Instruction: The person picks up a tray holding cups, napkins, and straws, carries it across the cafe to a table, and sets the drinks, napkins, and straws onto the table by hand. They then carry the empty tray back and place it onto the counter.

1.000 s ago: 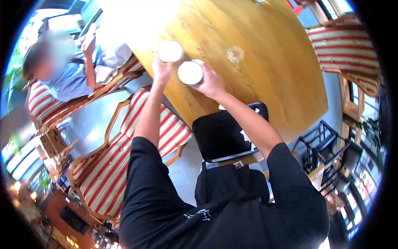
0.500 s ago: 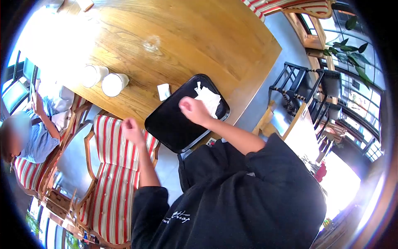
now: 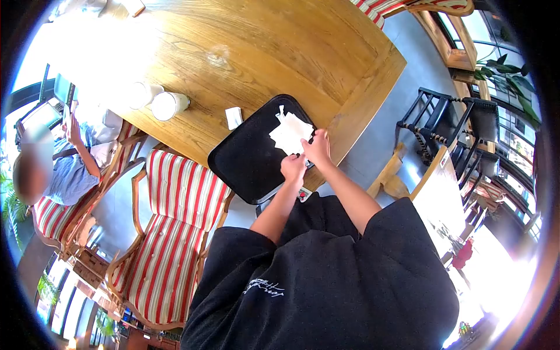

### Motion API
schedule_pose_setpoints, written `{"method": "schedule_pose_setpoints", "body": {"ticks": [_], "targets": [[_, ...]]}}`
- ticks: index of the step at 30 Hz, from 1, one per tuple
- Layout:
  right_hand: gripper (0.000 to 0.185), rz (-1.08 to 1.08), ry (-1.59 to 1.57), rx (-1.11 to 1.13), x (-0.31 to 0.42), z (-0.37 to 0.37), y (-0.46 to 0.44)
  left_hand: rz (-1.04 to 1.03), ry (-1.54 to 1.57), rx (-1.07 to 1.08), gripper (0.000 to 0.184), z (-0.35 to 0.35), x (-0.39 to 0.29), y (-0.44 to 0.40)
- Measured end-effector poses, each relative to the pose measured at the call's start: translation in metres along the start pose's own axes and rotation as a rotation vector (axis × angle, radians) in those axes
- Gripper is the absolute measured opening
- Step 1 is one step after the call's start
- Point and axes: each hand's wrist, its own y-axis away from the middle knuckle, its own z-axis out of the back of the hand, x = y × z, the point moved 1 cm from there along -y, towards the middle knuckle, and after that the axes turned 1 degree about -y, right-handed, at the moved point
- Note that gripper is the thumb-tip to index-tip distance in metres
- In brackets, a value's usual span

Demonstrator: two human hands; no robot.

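Crumpled white paper napkins [image 3: 290,132] lie on the right part of a black tray [image 3: 245,154] at the table's edge. My right hand [image 3: 317,148] is closed at the napkins' lower right edge, its fingertips pinched on the paper. Just beside it, my left hand [image 3: 293,168] has its fingers curled at the napkins' lower end, over the tray's near rim. The two hands almost meet, and they hide that end of the paper. Left of the tray, a small folded white paper [image 3: 234,118] rests on the table.
Two white-filled glasses [image 3: 170,106] stand on the wooden table [image 3: 251,52], near strong glare. A striped armchair [image 3: 169,245] is below the table. At the left sits another person [image 3: 70,169]. Black chairs [image 3: 431,122] stand on the right.
Both hands have come together at the napkins' lower end; the left moved right from above the armchair, and the right moved from over the tray's middle. The view has shifted slightly.
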Motion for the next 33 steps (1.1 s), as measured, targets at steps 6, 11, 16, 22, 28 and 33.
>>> {"method": "schedule_pose_setpoints", "body": {"ticks": [6,11,16,22,28,33], "targets": [[0.083,-0.551,-0.032,0.313,-0.001,-0.007,-0.009,-0.221,-0.429,-0.305,0.026,-0.03,0.016,0.028],[0.07,-0.622,0.018,0.115,0.002,-0.024,-0.012,-0.238,-0.466,-0.317,0.032,-0.022,0.008,0.037],[0.055,-0.628,-0.087,0.156,0.007,-0.018,-0.018,-0.26,-0.61,-0.297,0.036,-0.026,-0.003,0.026],[0.046,-0.609,-0.137,0.175,-0.007,-0.027,-0.037,-0.179,-0.657,-0.345,0.042,-0.03,-0.025,0.016],[0.04,-0.726,-0.3,0.18,0.036,0.003,-0.021,-0.242,-0.648,-0.303,0.025,-0.027,-0.031,0.029],[0.033,-0.553,-0.379,0.176,-0.016,-0.046,-0.04,-0.299,-0.624,-0.273,0.021,-0.018,-0.032,0.031]]}}
